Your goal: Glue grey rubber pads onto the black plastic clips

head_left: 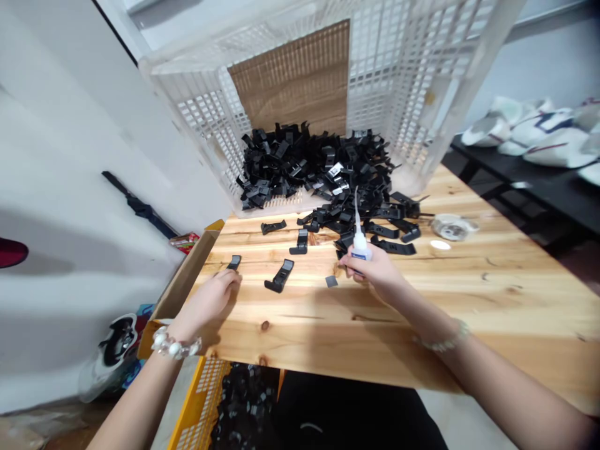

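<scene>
In my right hand (375,269) is a small white glue bottle (360,245) with a long thin nozzle that points up. A small grey square piece (331,281) lies flat on the wood just left of that hand. At the table's left side my left hand (218,290) has its fingers closed at the near end of a black plastic clip (234,262), whose lower part they hide. Between the hands lie a black curved clip (280,276), another clip (300,242) behind it, and a third (273,227) farther back.
A white plastic crate (215,150) tipped on its side holds a heap of black clips (319,165) that spills onto the wooden table (300,337). A tape roll (452,227) lies at right. Below the front edge stands a yellow crate (192,406) of black parts.
</scene>
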Demonstrator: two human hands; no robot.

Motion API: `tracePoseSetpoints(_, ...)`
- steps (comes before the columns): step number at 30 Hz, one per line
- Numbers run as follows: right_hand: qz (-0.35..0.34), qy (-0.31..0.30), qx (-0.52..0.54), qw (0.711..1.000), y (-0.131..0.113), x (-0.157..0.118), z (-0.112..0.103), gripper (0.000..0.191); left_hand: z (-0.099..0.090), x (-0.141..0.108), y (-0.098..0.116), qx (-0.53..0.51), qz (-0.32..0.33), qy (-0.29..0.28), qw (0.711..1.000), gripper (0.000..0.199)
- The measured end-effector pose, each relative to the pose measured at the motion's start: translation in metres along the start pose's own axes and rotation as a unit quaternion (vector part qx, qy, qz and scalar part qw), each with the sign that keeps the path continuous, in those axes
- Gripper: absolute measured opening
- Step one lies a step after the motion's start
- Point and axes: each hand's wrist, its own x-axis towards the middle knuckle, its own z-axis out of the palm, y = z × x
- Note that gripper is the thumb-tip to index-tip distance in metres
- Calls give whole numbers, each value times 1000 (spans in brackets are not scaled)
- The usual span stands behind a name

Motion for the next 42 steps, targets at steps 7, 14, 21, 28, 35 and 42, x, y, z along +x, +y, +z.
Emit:
tracePoseSetpoints(7,13,0,-10,1000,0,1,2,27,-7,-8,-36,22,-48,44,998,24)
tracePoseSetpoints(14,6,-8,-20,1000,1,-2,2,27,7,-1,76,-53,-9,61,997,44)
tracePoseSetpoints(21,-5,0,6,1000,1,-2,-2,27,28,19,104,24,-46,84,995,38)
tracePoseSetpoints(28,4,-15,-7,1000,0,-2,4,28,5,13,52,157,-229,70,958,38)
tracePoseSetpoints(35,-3,-21,2,1000,4,-2,5,28,6,55,90,85,-55,118,988,38)
tracePoseSetpoints(42,-28,33,62,997,-5,0,-4,29,28,102,140,40,106,90,989,30)
